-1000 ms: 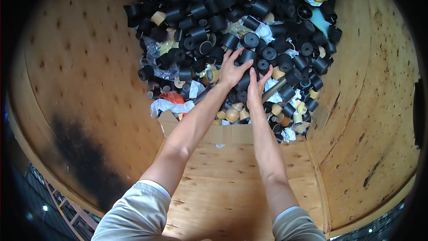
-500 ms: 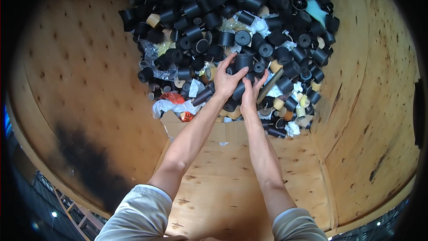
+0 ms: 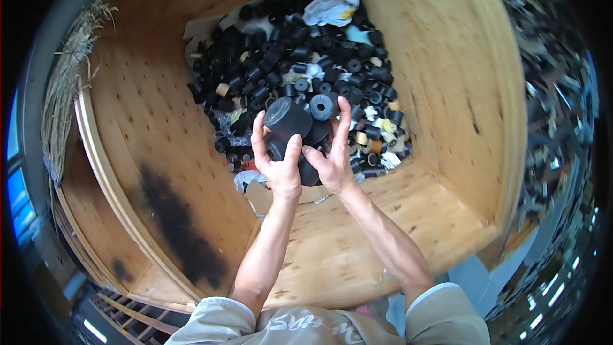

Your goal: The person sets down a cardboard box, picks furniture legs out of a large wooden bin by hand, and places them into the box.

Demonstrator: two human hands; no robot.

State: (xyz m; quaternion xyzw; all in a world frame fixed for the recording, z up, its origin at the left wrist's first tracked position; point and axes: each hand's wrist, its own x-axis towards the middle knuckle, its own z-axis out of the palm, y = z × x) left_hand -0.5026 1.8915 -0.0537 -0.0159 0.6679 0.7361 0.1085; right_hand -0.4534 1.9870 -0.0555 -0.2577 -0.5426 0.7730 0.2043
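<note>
Both hands are raised above the pile, closed around a cluster of several black rubber-like cylinders. My left hand [image 3: 281, 171] grips the left side, its fingers on a large black cylinder [image 3: 288, 119] with a scuffed flat end. My right hand [image 3: 333, 166] grips the right side, its fingers beside a smaller black cylinder [image 3: 322, 107] with a hole in its end. More dark cylinders sit lower between the palms, partly hidden by the thumbs. Beneath lies a pile of black cylinders [image 3: 255, 73].
A deep plywood bin [image 3: 447, 57] surrounds the pile, its left wall marked by a black smudge [image 3: 175, 223]. White plastic [image 3: 332, 9], tan cylinders [image 3: 222, 89] and cardboard [image 3: 262, 198] lie among the parts. Loose dark parts [image 3: 543, 89] are outside at the right, dry bristles [image 3: 67, 89] at the left.
My hands have come up out of the pile with several black cylinders between them. The view has pulled back, showing the bin's rims and surroundings.
</note>
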